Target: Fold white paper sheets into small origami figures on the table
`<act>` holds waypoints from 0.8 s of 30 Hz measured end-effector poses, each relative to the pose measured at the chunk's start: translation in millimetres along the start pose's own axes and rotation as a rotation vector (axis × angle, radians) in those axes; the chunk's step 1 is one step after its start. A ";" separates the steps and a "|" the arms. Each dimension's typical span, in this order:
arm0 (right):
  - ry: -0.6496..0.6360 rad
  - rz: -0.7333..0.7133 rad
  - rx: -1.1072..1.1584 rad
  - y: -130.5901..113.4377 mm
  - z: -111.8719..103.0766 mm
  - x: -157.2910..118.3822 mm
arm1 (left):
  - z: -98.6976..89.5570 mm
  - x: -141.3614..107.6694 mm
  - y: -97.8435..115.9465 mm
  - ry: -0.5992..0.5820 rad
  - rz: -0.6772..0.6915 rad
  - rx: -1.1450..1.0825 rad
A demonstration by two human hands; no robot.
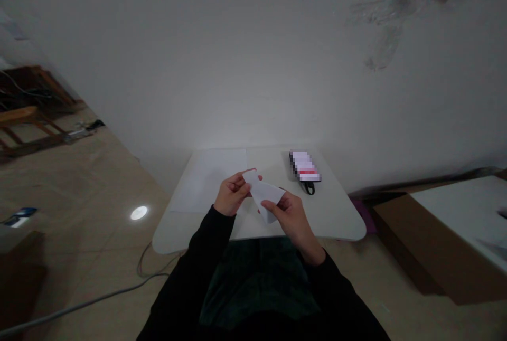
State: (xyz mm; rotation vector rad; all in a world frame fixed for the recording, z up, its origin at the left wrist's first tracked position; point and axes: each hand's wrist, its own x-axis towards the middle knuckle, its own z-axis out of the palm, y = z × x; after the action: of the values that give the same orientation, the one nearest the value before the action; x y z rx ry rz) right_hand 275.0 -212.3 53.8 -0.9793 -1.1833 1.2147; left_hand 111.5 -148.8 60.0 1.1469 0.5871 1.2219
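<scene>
A small folded piece of white paper (266, 192) is held in the air above the near part of the white table (332, 219). My left hand (232, 193) pinches its upper left end between thumb and fingers. On the other side, my right hand (290, 214) grips the right edge, with the thumb in front and the fingers partly hidden behind the paper. A larger white sheet (209, 177) lies flat on the left half of the table. Toward the back right of the table rests a phone (304, 167) with a black strap loop at its lower end.
A white wall (237, 66) rises behind the table. On the right stands a brown box-like piece with a white top (463, 204). A grey cable (99, 299) crosses the floor at the lower left. A wooden stool (24, 116) is farther left.
</scene>
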 end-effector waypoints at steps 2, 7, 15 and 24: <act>-0.098 0.055 0.032 -4.9 -3.7 1.3 | -11.1 2.5 9.5 -0.121 0.005 0.052; -0.103 0.098 0.110 -18.6 -16.4 10.4 | -23.6 1.7 41.1 -0.231 0.045 0.309; -0.085 0.001 0.000 -27.5 -29.6 20.1 | -4.5 -10.2 40.8 -0.136 0.087 0.364; -0.055 -0.077 -0.087 -29.8 -34.3 15.7 | -14.5 -12.9 40.9 0.082 0.202 0.511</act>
State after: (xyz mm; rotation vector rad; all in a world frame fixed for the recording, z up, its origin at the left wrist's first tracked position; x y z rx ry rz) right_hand 313.1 -198.7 79.9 -0.9609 -1.3144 1.1430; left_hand 78.1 -158.6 89.1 1.6189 0.8961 1.3353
